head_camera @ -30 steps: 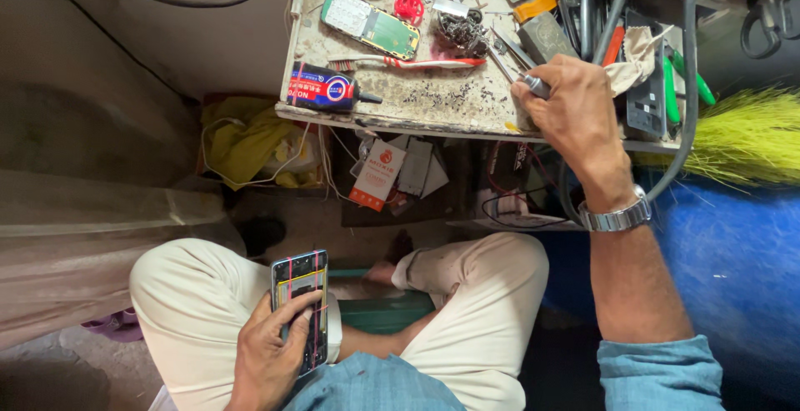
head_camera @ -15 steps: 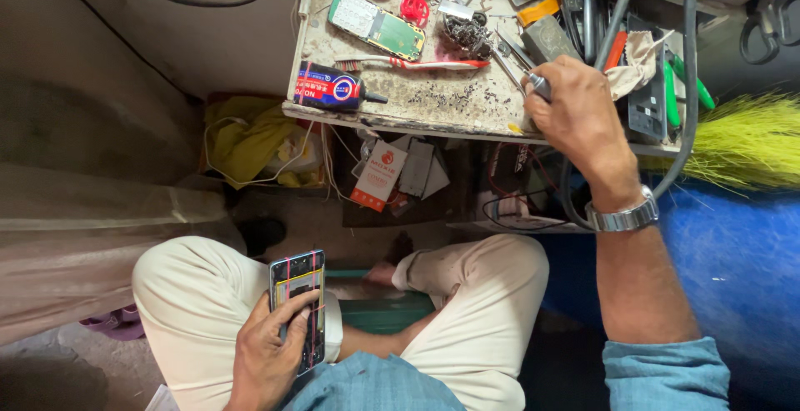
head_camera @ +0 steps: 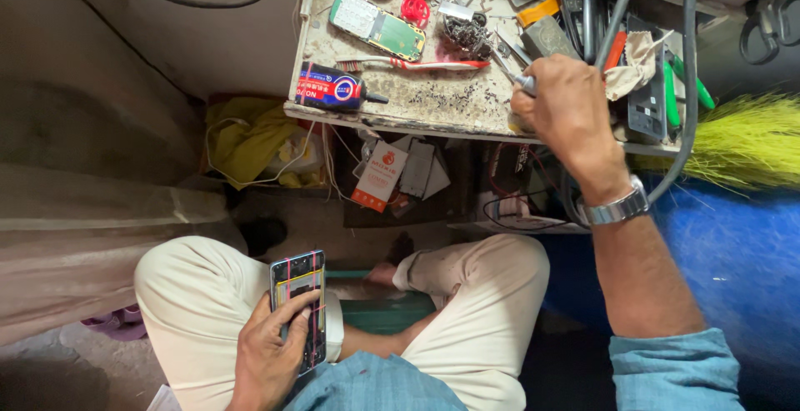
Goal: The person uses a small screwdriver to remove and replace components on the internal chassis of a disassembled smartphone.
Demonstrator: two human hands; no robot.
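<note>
My left hand holds a dark phone with thin coloured bands wound around it, low over my left knee. My right hand is raised to the front edge of the low worktable and is closed around a slim metal tool whose tip points up and left over the tabletop. A silver wristwatch sits on that wrist. Just beyond the tool tip lies a dark tangle of small parts.
On the table lie a green phone circuit board, a toothbrush with a red handle, a dark red-labelled tube, tape rolls, pliers and a rag. Boxes and wires fill the shelf under it. A yellow-green broom lies right.
The right hand shifted slightly down and left along the table's front edge with the tool. The left hand and phone stayed in place.
</note>
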